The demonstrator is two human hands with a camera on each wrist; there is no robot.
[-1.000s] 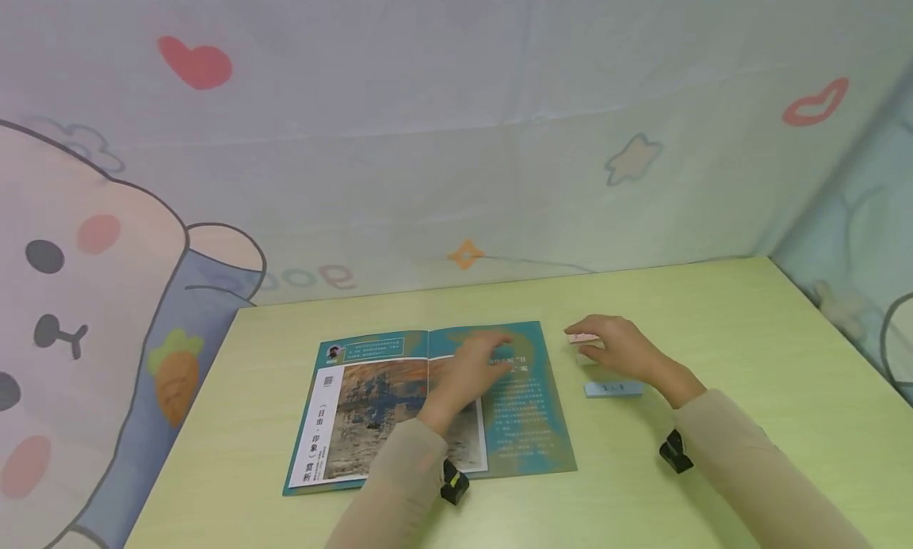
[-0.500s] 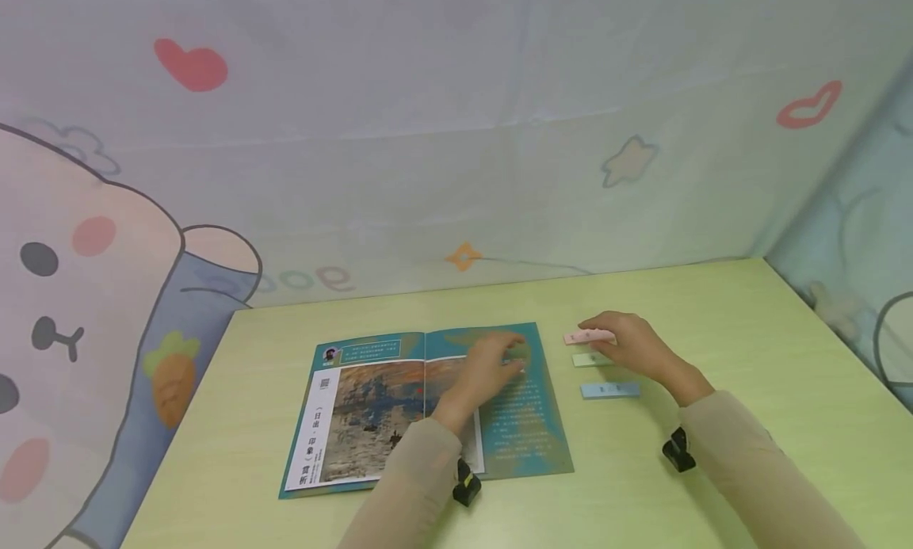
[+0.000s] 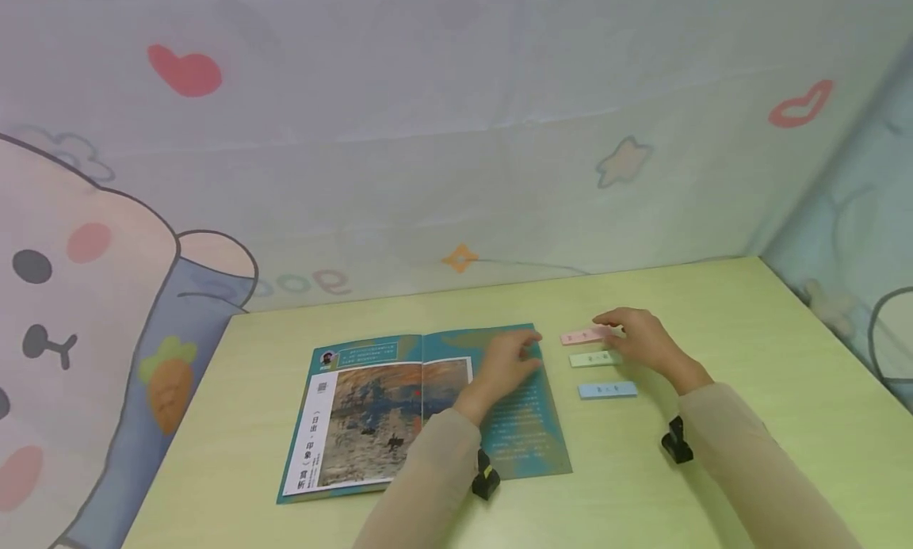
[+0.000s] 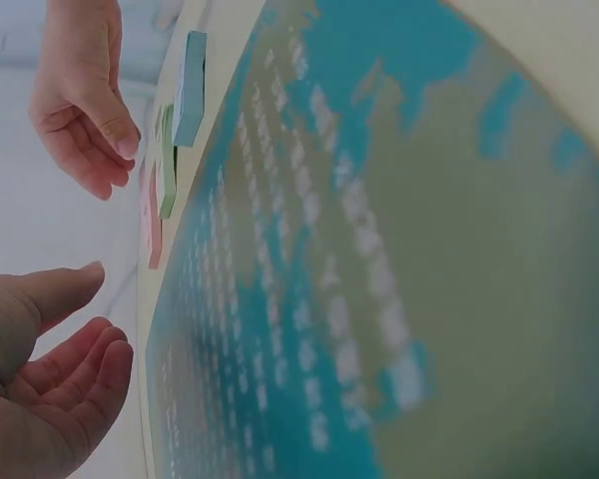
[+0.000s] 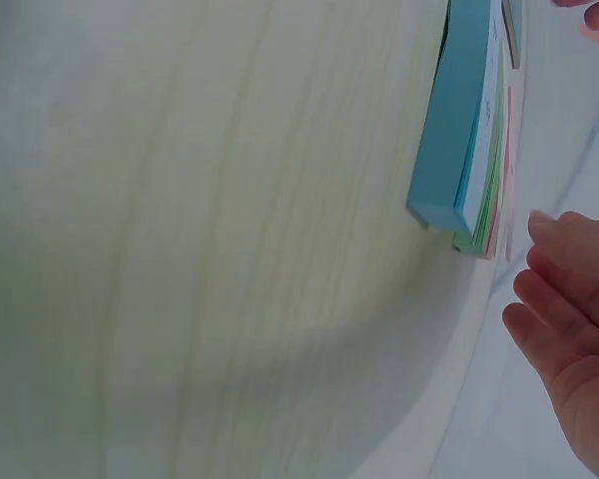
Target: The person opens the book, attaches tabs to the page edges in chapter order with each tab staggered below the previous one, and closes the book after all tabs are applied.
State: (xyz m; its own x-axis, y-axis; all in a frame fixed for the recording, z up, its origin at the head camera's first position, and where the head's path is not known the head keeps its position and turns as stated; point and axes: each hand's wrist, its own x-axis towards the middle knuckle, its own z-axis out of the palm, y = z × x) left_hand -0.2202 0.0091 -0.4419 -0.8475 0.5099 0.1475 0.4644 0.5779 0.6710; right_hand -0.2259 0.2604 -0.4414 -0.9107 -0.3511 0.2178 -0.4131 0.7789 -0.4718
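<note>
Bench (image 3: 713, 327) carries an open book (image 3: 371, 406), spine running away from the person. The left hand (image 3: 506, 367) rests relaxed on its right page; best keep it flat there. Three strips lie beside it, long axes crosswise. The right hand (image 3: 642, 339), fingers loose, touches the pink strip (image 3: 581, 337); a light fingertip pinch suits.

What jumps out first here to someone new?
The open book lying flat on the pale green table, a painting across its pages, with the left hand hovering over its right page. Just right of it lie three paper strips in a column: pink strip, green strip, blue strip, the right hand at the pink one.
</note>
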